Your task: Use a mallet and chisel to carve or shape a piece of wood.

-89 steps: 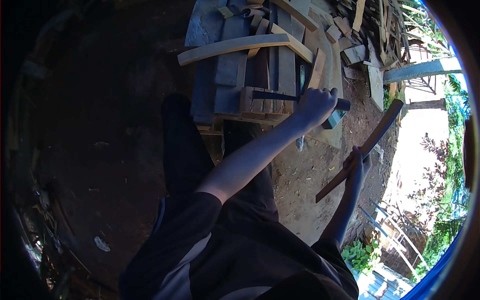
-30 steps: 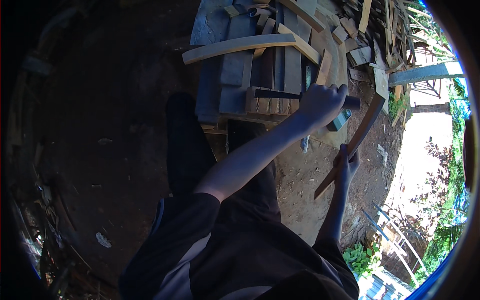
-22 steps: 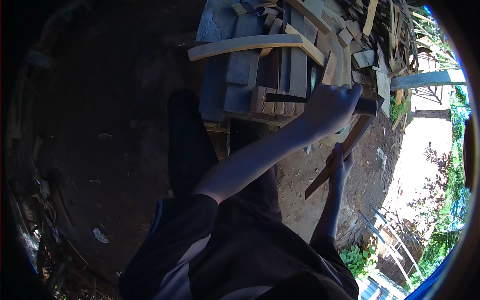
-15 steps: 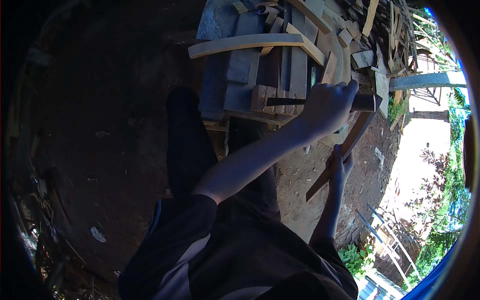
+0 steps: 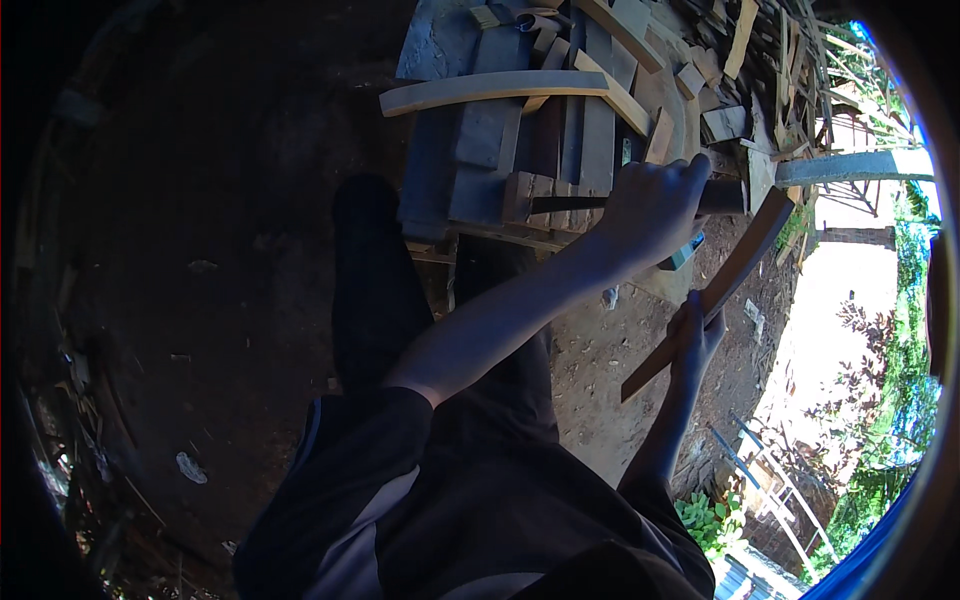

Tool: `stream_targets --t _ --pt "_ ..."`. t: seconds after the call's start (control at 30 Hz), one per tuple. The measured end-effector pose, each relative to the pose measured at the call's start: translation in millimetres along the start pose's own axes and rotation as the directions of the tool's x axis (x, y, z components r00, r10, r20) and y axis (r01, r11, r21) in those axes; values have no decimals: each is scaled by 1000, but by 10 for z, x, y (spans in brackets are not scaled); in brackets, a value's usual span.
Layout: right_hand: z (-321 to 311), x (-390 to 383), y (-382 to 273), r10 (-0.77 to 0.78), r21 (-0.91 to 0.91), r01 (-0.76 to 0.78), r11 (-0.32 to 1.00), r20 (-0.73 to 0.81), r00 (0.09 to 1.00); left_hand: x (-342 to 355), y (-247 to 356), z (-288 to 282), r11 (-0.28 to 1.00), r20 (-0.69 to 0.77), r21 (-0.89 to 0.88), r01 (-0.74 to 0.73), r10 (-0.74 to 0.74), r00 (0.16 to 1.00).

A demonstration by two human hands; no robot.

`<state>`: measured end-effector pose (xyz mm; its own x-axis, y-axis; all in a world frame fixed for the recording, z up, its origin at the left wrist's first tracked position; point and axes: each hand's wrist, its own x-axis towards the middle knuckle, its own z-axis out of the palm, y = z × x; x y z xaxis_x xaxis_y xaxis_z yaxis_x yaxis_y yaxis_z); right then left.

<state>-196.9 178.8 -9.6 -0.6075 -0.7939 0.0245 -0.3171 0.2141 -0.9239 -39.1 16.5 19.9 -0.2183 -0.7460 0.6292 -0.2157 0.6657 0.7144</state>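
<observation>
My left hand (image 5: 650, 215) is closed in a fist around a dark flat tool (image 5: 722, 197). Its broad end, with a pale edge, sticks out to the right, and a thin tapering part points left over the bench; its exact kind I cannot make out. Lower down and to the right, my right hand (image 5: 697, 335) grips a curved wooden strip (image 5: 745, 255) below its middle. The strip stands tilted, upper end to the right, a small gap from the tool's broad end. Beneath my left wrist shows a teal-edged object (image 5: 683, 253), partly hidden.
Under and beyond my left hand stands a workbench (image 5: 430, 180) of dark boards. On it lie a pale curved wooden piece (image 5: 490, 88), a brush (image 5: 485, 17) and several wood offcuts. Scrap wood (image 5: 790, 70) is heaped at the far right. A grey beam (image 5: 850, 166) juts in there.
My right hand has moved the curved strip slightly to the right, so its upper end has come away from the tool's broad end. My left hand has barely shifted.
</observation>
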Motion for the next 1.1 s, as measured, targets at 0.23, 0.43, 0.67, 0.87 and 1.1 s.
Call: stream_targets --t 0.23,0.43,0.67,0.87,1.1 --pt "-80 59 -143 -50 71 55 996 -74 996 24 -18 -10 1000 -26 -12 20 -20 999" --pt "-61 46 -173 -79 65 83 994 -66 995 30 -58 -22 1000 -63 -20 3 -5 998" --pt "-107 68 -278 -120 29 121 992 -53 991 36 -77 -10 999 -71 -38 8 -11 997" --pt "-511 208 -796 -232 322 327 888 -301 925 -3 -99 49 999 -65 -32 -1 -1 998" --pt "-454 259 -869 -104 -557 127 821 73 992 -107 -132 189 999 8 39 -23 23 1000"
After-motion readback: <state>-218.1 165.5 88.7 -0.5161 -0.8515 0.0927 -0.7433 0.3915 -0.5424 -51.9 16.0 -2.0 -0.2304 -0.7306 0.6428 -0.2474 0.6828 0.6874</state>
